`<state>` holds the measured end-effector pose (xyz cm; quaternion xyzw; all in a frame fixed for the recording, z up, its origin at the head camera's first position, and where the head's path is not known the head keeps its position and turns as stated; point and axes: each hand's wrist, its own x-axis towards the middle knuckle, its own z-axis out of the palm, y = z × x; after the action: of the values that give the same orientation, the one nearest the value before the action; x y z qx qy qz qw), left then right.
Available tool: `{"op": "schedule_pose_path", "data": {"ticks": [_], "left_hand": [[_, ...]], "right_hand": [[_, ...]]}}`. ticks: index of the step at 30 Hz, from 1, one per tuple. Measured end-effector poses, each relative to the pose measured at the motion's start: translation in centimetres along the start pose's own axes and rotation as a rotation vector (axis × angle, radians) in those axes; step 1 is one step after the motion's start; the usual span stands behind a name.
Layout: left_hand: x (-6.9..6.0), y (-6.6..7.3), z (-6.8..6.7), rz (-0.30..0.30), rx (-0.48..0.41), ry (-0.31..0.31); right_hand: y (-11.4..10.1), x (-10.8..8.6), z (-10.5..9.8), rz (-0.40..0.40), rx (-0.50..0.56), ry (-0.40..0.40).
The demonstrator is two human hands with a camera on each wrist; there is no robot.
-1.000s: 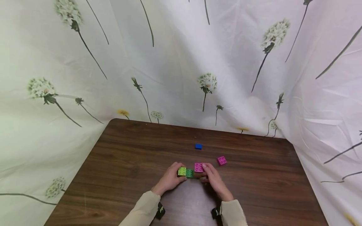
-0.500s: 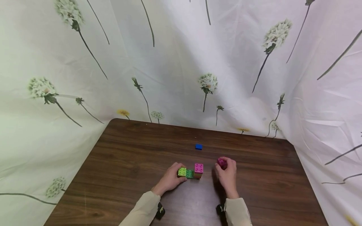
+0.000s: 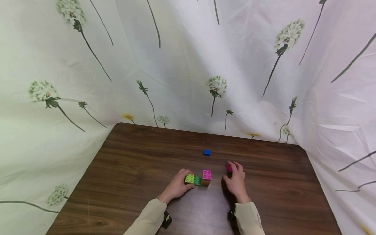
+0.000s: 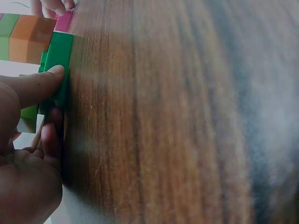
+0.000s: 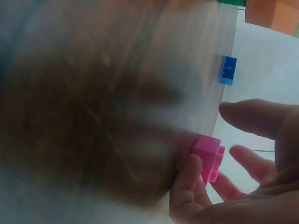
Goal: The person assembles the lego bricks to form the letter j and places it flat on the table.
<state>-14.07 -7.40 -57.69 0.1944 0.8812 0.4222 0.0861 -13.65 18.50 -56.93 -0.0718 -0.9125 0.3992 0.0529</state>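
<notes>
My left hand (image 3: 176, 186) grips the left end of a small building-brick structure, thumb on the near side of its long green brick (image 4: 60, 50). A lime brick (image 3: 189, 178) sits on that end. At the other end rises a stack with orange bricks (image 4: 32, 39), a light green brick (image 4: 6, 35) and a pink brick (image 3: 207, 174) on top. Farther right, my right hand (image 3: 237, 182) is spread around a loose pink brick (image 5: 207, 149), standing on the table. A finger rests against that brick, while the thumb (image 5: 254, 116) stays apart from it.
A blue brick (image 3: 207, 152) lies on the dark wooden table (image 3: 132, 156), beyond the structure. A white curtain (image 3: 182, 81) printed with dandelions hangs behind the table and at its sides.
My right hand has left the pink-topped stack, moved right to the loose pink brick and spread its fingers there. My left hand and the structure have stayed in place.
</notes>
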Motion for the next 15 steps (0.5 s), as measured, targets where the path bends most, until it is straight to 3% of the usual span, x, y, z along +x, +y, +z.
{"op": "schedule_pose_path", "data": {"ticks": [5,15], "left_hand": [[0.19,0.21,-0.05,-0.056,-0.014,-0.026],[0.31,0.15,-0.14,-0.074,-0.018,-0.034]], "right_hand": [[-0.14,0.06,-0.26,-0.009,-0.046,-0.010],[0.01,-0.14,-0.09,-0.040,-0.048,0.016]]}}
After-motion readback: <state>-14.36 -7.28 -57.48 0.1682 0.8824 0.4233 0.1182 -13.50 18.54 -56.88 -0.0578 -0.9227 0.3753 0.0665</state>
